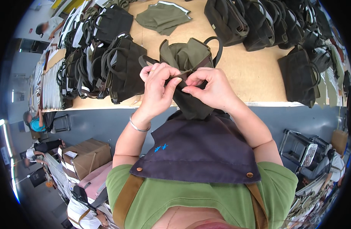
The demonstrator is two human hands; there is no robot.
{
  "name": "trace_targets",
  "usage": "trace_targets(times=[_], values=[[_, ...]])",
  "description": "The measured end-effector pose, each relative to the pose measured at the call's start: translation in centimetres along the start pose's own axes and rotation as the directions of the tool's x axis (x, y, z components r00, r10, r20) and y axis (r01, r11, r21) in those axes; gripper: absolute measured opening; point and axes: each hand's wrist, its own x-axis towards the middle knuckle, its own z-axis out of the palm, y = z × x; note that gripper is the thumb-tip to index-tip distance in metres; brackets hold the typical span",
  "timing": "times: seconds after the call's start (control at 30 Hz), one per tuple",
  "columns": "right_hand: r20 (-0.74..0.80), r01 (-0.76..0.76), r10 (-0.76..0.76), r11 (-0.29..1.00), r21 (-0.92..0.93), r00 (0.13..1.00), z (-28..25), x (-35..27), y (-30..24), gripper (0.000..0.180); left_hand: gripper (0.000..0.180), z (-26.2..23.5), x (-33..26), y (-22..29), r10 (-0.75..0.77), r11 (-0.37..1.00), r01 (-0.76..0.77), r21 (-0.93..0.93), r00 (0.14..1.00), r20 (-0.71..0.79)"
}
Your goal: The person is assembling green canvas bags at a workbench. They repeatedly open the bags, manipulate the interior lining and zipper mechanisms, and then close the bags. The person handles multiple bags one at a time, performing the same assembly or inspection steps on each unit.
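The left hand [162,82] and right hand [211,86] each have a pinching grip, apparently on the zip [187,73], partly hidden; the bag [192,105] overhangs the worktop [251,84].

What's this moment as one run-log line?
Left hand: pinching olive bag at zipper | Right hand: pinching same bag | Bag: at near edge of table | Around: dark bags left and right
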Motion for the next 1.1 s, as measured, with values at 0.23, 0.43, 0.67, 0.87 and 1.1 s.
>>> trace_targets(times=[0.23,0.43,0.67,0.87,1.1], values=[[-0.022,-0.001,0.003,0.997,0.081,1.000,0.0,0.1,-0.4,0.011,0.009,-0.4,0.3,0.4,0.016,1.000,-0.016,-0.001,0.999,0.036],[-0.061,-0.051,0.058,0.993,0.104,0.996,0.6,0.0,-0.2,0.016,0.009,-0.5,0.3,0.6,0.011,1.000,-0.012,0.028,0.999,0.030],[-0.037,0.090,-0.092,0.995,-0.045,0.995,0.6,-0.1,0.2,0.015,0.007,-0.4,0.1,0.3,-0.030,1.000,0.030,0.000,0.998,0.055],[0.230,0.254,-0.152,0.810,-0.528,0.961,-4.3,1.4,-0.6,0.039,0.002,-2.0,0.5,0.0,-0.063,0.998,0.064,0.004,0.965,0.253],[0.425,0.307,-0.093,0.829,-0.468,0.900,-5.4,3.0,-0.4,0.038,0.005,-2.1,0.7,0.1,0.002,1.000,-0.004,0.008,0.979,0.202]])
